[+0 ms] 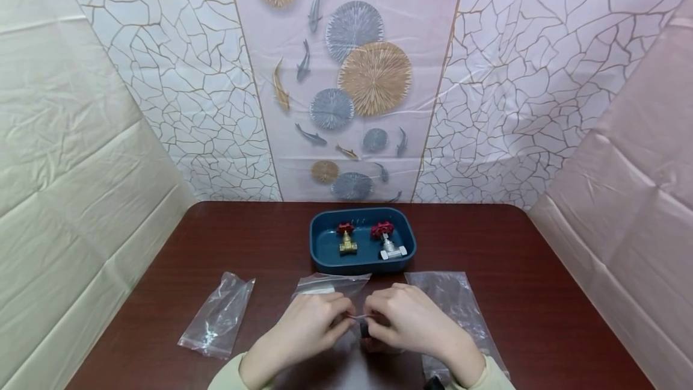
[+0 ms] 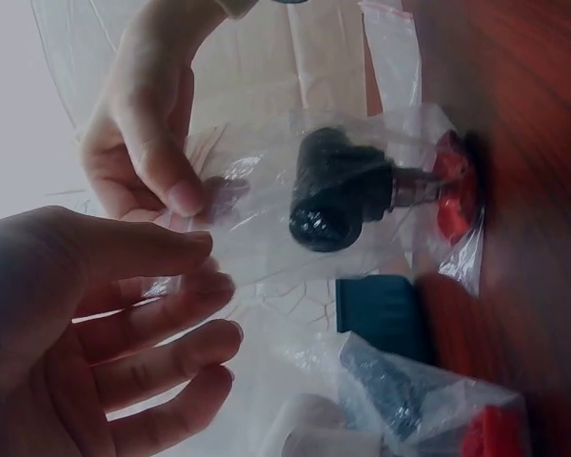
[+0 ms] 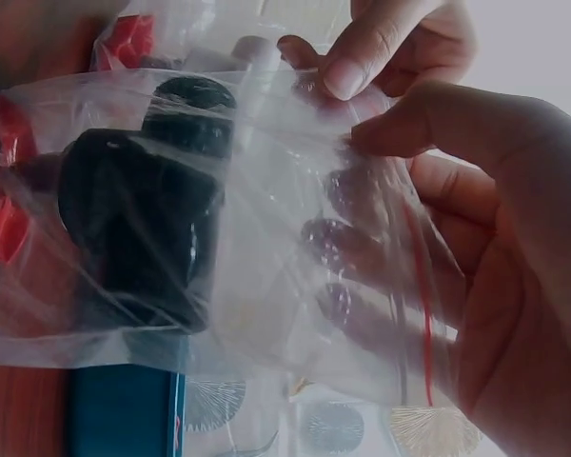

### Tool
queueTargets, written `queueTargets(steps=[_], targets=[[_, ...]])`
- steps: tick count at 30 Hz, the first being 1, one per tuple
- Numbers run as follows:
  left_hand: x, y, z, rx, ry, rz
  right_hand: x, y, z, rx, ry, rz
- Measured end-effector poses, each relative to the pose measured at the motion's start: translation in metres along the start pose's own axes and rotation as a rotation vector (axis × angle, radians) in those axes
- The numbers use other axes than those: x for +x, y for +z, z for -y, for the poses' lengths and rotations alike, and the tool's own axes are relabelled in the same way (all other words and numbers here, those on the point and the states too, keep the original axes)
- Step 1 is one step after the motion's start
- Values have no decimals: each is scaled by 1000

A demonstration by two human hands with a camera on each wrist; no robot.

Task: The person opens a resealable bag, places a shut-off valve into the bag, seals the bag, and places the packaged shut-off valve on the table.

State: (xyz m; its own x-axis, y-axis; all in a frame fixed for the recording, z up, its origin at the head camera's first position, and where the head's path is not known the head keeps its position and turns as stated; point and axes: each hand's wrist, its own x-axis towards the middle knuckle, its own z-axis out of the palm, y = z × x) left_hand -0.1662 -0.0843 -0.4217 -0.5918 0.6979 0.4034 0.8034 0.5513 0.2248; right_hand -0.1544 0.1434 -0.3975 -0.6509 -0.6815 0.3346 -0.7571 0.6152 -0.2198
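Observation:
A clear zip bag [image 3: 285, 286] with a red line along its mouth hangs between both hands. Inside it is a black valve [image 2: 338, 190] with a red handwheel [image 2: 457, 190], wheel end down near the tabletop. My left hand [image 1: 308, 327] pinches the bag's top edge between thumb and index finger, its other fingers loosely bent. Across from it, my right hand [image 1: 408, 321] holds the same edge with its thumb outside and several fingers seen through the plastic. From above, the hands hide most of the valve.
Beyond the hands, a blue tray [image 1: 363, 269] holds a brass valve [image 1: 348, 245] and a silver valve [image 1: 391, 250], both red-wheeled. A clear bag [image 1: 216, 318] lies at left, another [image 1: 455, 300] at right. Near my left hand, a further bag [image 2: 438, 381] contains a white, red-handled piece.

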Motion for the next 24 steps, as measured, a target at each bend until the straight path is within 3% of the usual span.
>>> queueTargets(steps=[5,15,19,24], targets=[[-1,-1,2,30,5,-48,1,3,0,0,3,-12],[0,-1,-1,37,5,-14,7,5,7,-56,-17,-2],[-1,0,-1,60,18,-29,5,7,7,-77,-10,3],[-4,-2,0,107,38,-50,1,10,4,-103,-46,-49]])
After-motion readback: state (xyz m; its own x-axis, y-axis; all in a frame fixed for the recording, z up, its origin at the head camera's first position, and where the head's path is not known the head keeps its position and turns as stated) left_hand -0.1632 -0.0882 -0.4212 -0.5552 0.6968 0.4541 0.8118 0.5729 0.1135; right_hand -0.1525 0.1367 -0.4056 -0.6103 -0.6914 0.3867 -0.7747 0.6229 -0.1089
